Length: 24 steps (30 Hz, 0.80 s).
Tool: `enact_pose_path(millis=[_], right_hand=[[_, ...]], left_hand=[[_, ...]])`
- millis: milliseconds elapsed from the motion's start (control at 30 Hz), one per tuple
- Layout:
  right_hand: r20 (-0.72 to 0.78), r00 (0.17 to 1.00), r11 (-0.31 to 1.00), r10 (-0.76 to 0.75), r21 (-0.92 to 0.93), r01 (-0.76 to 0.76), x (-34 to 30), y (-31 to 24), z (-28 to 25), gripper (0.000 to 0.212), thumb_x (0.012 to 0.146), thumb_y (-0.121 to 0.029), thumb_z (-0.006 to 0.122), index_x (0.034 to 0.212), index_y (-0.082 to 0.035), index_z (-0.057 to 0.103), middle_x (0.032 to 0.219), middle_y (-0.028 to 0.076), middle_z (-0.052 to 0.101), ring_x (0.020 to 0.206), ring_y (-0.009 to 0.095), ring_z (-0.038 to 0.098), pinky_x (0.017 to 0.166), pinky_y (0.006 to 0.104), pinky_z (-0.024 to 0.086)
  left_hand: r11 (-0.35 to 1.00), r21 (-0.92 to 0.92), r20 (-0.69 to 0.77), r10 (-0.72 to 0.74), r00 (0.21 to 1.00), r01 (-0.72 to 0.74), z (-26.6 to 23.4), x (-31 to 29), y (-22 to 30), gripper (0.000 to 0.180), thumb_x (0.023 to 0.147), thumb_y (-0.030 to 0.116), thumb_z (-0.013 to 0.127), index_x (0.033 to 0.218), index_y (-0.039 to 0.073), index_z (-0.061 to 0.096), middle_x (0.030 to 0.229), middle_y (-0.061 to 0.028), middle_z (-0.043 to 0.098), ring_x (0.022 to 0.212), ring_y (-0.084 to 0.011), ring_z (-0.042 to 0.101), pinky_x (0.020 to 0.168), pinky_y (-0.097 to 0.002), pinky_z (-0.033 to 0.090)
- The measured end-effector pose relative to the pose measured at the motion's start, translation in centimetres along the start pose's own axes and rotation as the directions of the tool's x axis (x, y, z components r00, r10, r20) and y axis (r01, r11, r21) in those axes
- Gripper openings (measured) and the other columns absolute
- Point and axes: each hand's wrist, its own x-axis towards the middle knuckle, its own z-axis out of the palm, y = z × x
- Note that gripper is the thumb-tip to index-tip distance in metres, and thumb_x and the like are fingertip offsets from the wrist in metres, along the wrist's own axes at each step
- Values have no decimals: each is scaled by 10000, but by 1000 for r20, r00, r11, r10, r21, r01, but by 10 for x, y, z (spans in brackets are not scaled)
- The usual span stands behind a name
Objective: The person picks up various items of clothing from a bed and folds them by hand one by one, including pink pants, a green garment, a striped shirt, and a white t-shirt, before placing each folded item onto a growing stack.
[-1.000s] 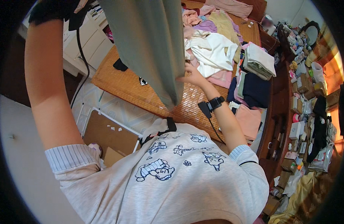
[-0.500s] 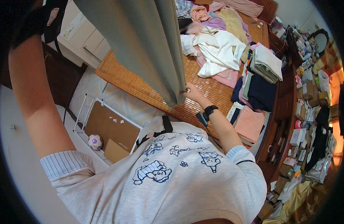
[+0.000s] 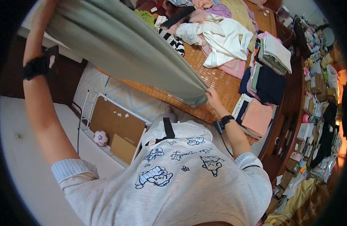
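Note:
A long grey-green cloth hangs stretched slantwise between my hands, above the near part of the bamboo-mat bed. My right hand is closed on its lower right end, fingers pinching the edge. At the upper left, my raised left hand grips the other end; its fingertips are partly hidden at the picture's dark rim. Whether the cloth is a garment, and of what kind, I cannot tell. Beyond it, a rumpled white garment lies on a pink one. Black straps with small devices circle both my wrists.
Folded clothes stand along the bed's right side: a peach stack, a navy pile and a pale pile. Loose clothes heap at the far end. Left of me stand a white-framed board and a ball. Crowded shelves line the right.
My left hand has come down into view, and the cloth has swung from hanging steeply to a wider slant. My right hand has shifted slightly right. A black-and-white striped garment now shows beyond the cloth.

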Motion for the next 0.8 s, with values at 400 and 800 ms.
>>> enact_pose_path(millis=[400,800], right_hand=[[-21,982,929,186,-321,-183,-47,0,-68,175,901,-179,404,992,-47,473,918,201,514,799,415,502,664,414,430],[229,760,701,608,-605,-378,-24,19,-71,334,883,-344,459,1112,-102,429,783,215,595,723,381,579,601,434,444]], left_hand=[[935,-235,263,-202,943,265,246,-130,36,406,840,287,538,1183,82,470,1033,-215,562,960,-392,520,751,-428,437],[691,-503,563,-193,803,519,429,-262,90,442,832,337,575,1036,-47,497,863,-192,576,753,-287,532,661,-358,422]])
